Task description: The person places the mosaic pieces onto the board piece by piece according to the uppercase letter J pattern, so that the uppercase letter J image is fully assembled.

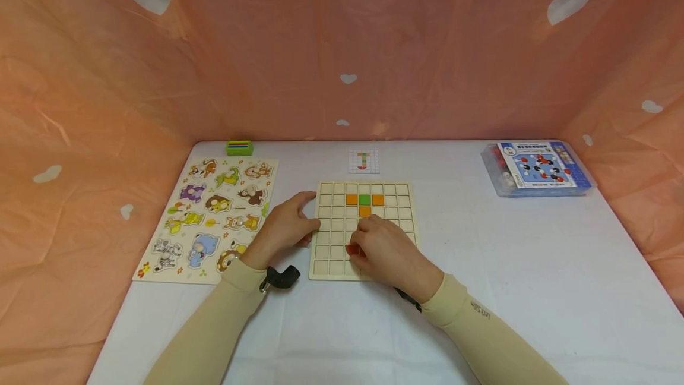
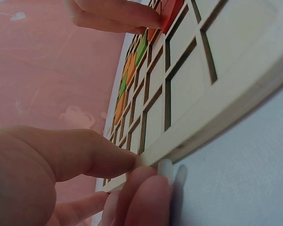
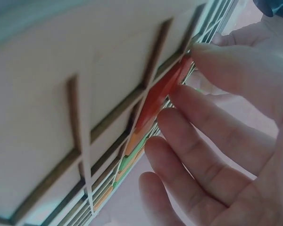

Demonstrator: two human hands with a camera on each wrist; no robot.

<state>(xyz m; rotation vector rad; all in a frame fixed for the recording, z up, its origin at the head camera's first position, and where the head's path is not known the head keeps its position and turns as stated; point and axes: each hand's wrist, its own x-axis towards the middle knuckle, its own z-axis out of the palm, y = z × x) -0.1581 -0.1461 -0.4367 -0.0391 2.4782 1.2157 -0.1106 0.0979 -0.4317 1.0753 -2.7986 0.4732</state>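
Note:
A square wooden grid board (image 1: 325,273) lies flat on the table, with orange and green tiles (image 1: 365,199) set in a T-like pattern in its upper cells. My left hand (image 1: 285,223) holds the board's left edge, its thumb (image 2: 115,160) at the rim and other fingers curled beside it. Low on the grid, my right hand (image 1: 386,246) pinches a red tile (image 1: 352,249) between thumb and index finger. More red (image 3: 153,101) shows in a cell beside those fingertips in the right wrist view. The right hand hides several middle cells in the head view.
Behind the board lies a small card (image 1: 364,161) printed with a coloured J shape. An animal puzzle board (image 1: 211,223) lies at the left, partly under the left forearm. A green block (image 1: 239,148) stands behind it. A clear plastic box (image 1: 538,169) sits at the back right.

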